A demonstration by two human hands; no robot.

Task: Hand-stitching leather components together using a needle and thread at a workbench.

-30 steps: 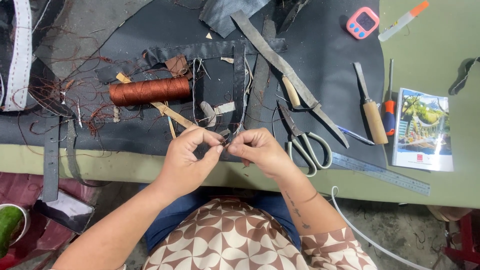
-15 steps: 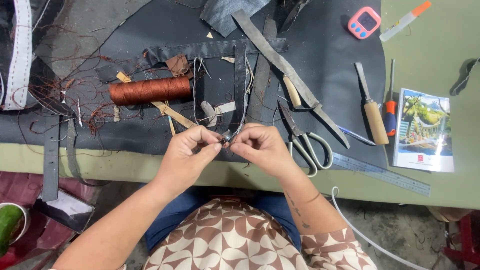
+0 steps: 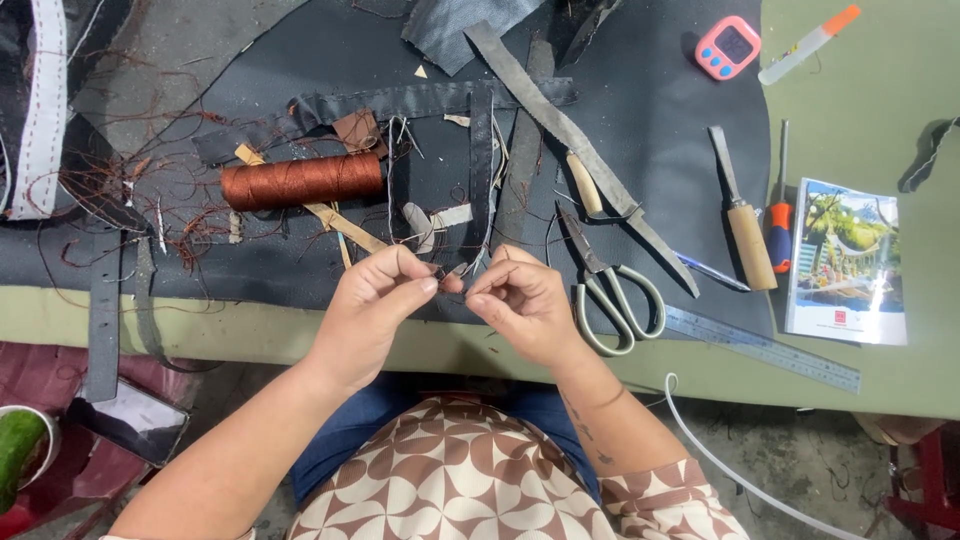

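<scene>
Head view, taking the copper-brown thread spool [image 3: 302, 181] as the landmark. It lies on its side on a dark, matte leather-like sheet [image 3: 640, 120] that covers most of the green bench [image 3: 880, 120], probably to protect the top and keep scraps together.

Below and right of the spool, at the bench's near edge, the left hand [image 3: 372, 305] and right hand [image 3: 525, 305] meet fingertip to fingertip. Each grip is pinched closed, thumb against forefinger, on something very fine between them, seemingly a thread end [image 3: 452, 282]; whether a needle is there too is too small to tell. The close, raised hold suits delicate work kept near the eyes.

Right of the spool a narrow dark strap [image 3: 482, 160] runs down toward the hands, crossing a horizontal strap. Further right lie metal scissors [image 3: 612, 290] with looped handles, within easy reach of the right hand, a long flat blade [image 3: 580, 140], a wooden-handled chisel [image 3: 742, 225], a steel ruler [image 3: 770, 345], a glossy booklet [image 3: 848, 262] and a pink timer [image 3: 728, 47].

Left of the spool, loose reddish thread offcuts [image 3: 110, 190] tangle over the sheet.
</scene>
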